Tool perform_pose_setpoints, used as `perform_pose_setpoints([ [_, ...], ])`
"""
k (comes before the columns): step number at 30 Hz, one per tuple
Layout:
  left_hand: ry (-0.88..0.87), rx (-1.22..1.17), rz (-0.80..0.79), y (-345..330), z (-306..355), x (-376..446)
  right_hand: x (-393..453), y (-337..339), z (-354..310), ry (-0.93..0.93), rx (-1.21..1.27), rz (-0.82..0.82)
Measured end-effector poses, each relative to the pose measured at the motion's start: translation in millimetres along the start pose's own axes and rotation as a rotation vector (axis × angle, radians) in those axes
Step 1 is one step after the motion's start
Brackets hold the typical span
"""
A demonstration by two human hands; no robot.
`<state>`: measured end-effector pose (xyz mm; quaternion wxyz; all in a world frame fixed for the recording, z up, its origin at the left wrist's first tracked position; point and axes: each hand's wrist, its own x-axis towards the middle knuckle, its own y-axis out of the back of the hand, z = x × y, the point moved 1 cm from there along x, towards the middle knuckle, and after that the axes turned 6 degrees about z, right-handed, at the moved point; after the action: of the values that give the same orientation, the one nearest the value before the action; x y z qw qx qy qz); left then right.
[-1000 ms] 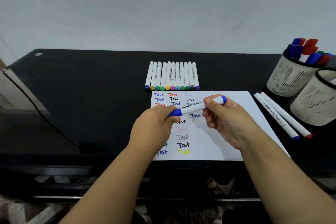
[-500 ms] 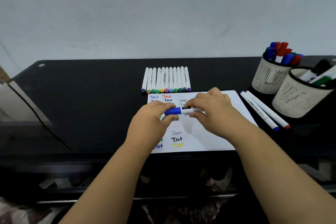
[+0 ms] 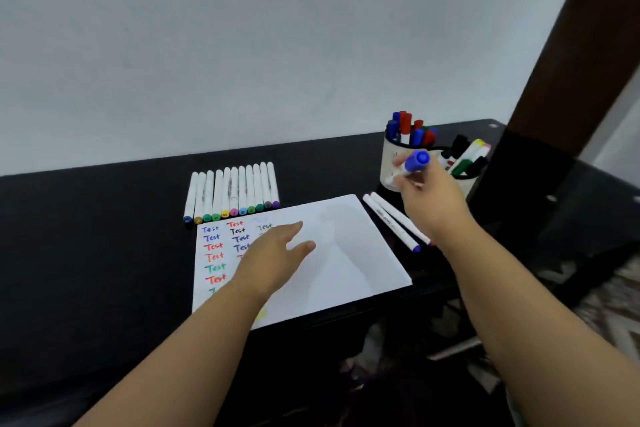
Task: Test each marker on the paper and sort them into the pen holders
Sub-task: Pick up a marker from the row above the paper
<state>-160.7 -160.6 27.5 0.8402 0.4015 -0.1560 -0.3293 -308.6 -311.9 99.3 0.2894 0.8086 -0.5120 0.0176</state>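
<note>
My right hand (image 3: 429,199) grips a capped blue marker (image 3: 412,165) and holds it up in front of the two pen holders. The left holder (image 3: 389,163) is packed with blue and red markers. The right holder (image 3: 467,184) has black, green and yellow ones. My left hand (image 3: 273,258) hovers flat and empty over the white paper (image 3: 346,263), which carries several coloured "Test" words on its left side. A row of several white markers (image 3: 232,191) lies behind the paper. Two more markers (image 3: 393,220) lie at the paper's right edge.
Everything sits on a black glossy table (image 3: 104,236) against a pale wall. A dark wooden post (image 3: 568,55) rises at the right behind the holders. The table's front edge runs just below the paper.
Both hands held the blue marker over the paper and pressed its cap on. Now my left hand has let go and my right hand has carried the marker right, up to the holders.
</note>
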Motion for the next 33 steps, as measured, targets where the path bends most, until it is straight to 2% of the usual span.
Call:
perform_pose_setpoints([
  [5, -0.087, 0.175, -0.106, -36, 15, 31, 16, 30, 23, 0.015, 0.074, 0.174],
  [11, -0.160, 0.363, -0.087, -56, 7, 43, 36, 43, 46, 0.022, -0.028, 0.158],
  [25, -0.158, 0.358, -0.059, -59, 4, 42, 66, 44, 50, -0.102, -0.474, 0.070],
  [30, -0.166, 0.360, -0.057, -59, 2, 44, 72, 44, 53, -0.047, -0.375, 0.130],
  [33, -0.170, 0.358, -0.061, -59, 2, 43, 73, 45, 54, 0.004, -0.380, 0.111],
])
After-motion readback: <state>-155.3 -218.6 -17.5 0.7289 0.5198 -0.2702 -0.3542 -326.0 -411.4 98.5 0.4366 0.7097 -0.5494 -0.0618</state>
